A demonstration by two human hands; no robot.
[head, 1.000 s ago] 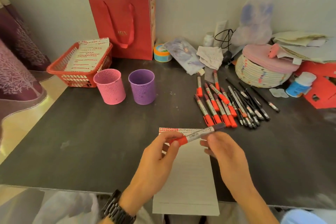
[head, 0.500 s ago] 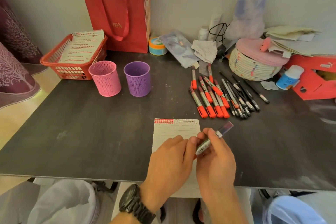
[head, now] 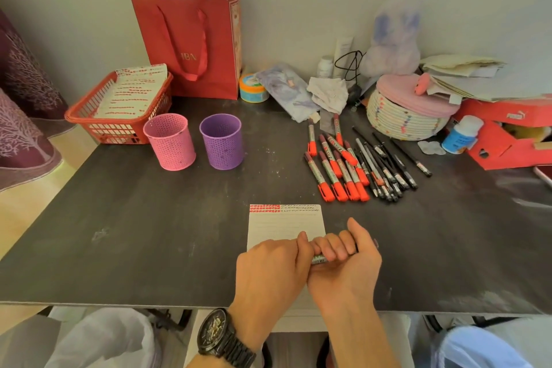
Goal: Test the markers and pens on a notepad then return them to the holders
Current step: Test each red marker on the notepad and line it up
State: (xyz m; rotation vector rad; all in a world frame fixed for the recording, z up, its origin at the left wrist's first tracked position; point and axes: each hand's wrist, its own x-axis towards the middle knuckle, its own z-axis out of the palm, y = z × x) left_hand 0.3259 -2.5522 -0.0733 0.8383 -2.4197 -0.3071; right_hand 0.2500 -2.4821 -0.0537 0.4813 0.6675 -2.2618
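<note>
Both hands meet over the near end of the lined notepad [head: 286,222]. My right hand [head: 343,260] grips a marker [head: 319,260] with its fingers curled round the barrel. My left hand [head: 273,266] closes on the marker's left end, which it hides. Only a short silver stretch of the barrel shows between the hands. Several red-capped markers [head: 334,167] and several black pens [head: 385,164] lie in a heap further back. A pink holder [head: 170,142] and a purple holder [head: 221,142] stand upright at the left.
A red basket [head: 116,128] with paper sheets sits at the far left, a red paper bag [head: 191,39] behind it. A woven bowl with a pink lid [head: 409,113], a small bottle [head: 461,134] and a red box [head: 507,134] crowd the back right. The table's front edge [head: 119,303] runs just under my wrists.
My hands came down and closer to me, from above the notepad's top to its near end. The marker went from held out between the fingertips to wrapped in both hands, its red cap now hidden.
</note>
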